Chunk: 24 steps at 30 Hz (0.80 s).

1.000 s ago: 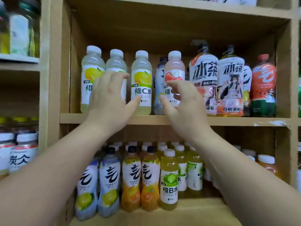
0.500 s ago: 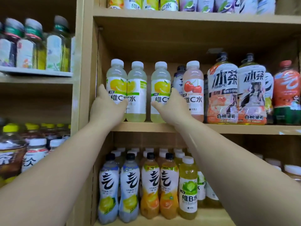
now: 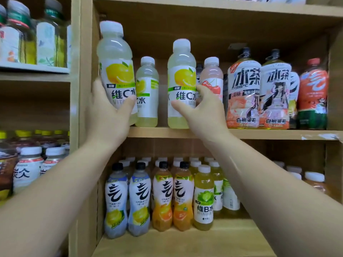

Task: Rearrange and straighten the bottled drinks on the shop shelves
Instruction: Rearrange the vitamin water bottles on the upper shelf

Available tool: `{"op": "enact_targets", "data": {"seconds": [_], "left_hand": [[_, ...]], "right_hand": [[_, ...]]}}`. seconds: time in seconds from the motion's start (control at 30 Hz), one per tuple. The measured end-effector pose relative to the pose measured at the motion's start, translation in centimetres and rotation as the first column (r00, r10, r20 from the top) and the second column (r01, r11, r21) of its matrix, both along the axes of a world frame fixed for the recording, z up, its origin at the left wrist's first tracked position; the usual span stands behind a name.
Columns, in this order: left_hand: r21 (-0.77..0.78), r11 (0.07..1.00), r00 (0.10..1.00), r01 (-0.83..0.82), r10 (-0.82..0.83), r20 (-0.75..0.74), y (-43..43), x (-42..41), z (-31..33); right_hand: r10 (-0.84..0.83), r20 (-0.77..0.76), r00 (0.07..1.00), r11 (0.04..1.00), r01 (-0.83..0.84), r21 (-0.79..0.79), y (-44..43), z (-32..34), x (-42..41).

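Both hands (image 3: 109, 117) have pulled lemon bottles (image 3: 118, 75) forward.

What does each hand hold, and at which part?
The left hand grips the leftmost lemon bottle around its lower label; the right hand grips the rightmost lemon bottle likewise.

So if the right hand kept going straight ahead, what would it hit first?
The right hand grips a lemon bottle; pushed on, that would probably meet the back wall, though depth is unclear.
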<state>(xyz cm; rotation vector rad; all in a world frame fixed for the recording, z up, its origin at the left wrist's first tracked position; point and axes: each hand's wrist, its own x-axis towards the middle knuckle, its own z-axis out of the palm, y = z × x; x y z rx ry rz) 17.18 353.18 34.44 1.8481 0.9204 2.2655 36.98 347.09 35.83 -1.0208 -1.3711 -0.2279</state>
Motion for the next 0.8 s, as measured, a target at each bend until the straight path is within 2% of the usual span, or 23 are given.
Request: {"op": "enact_targets", "data": {"seconds": [0.07, 0.17, 0.27, 0.4, 0.57, 0.7, 0.8], "left_hand": [[0.072, 0.996, 0.997, 0.060, -0.063, 0.036, -2.9, 0.4, -1.2], [0.093, 0.974, 0.973, 0.208, -0.216, 0.080, -6.1, 1.7, -4.2], [0.035, 0.919, 0.914, 0.393, -0.395, 0.095, -7.6, 3.8, -8.8], [-0.109, 0.842, 0.849, 0.528, -0.522, 0.081, -7.8, 8.1, -15.4], [-0.350, 0.774, 0.822, 0.528, -0.569, -0.019, -5.6, 13.7, -22.1], [-0.432, 0.774, 0.817, 0.462, -0.561, -0.133, -4.3, 17.8, -24.4], [-0.501, 0.745, 0.805, 0.441, -0.575, -0.145, -2.7, 20.1, -25.6]], "right_hand": [[0.039, 0.023, 0.999, 0.998, -0.040, 0.049, -3.0, -1.0, 0.6], [0.076, 0.034, 0.997, 0.995, -0.077, 0.061, -7.1, -3.6, 2.4], [0.094, -0.010, 0.996, 0.995, -0.094, 0.019, -9.8, -8.1, 5.0], [0.029, -0.029, 0.999, 0.994, -0.032, -0.107, -11.1, -14.8, 9.0], [-0.067, -0.082, 0.994, 0.964, 0.043, -0.264, -9.8, -21.2, 14.2], [-0.162, -0.117, 0.980, 0.932, 0.113, -0.346, -8.6, -24.8, 17.7], [-0.180, -0.153, 0.972, 0.909, 0.105, -0.404, -8.2, -26.2, 19.4]]}}
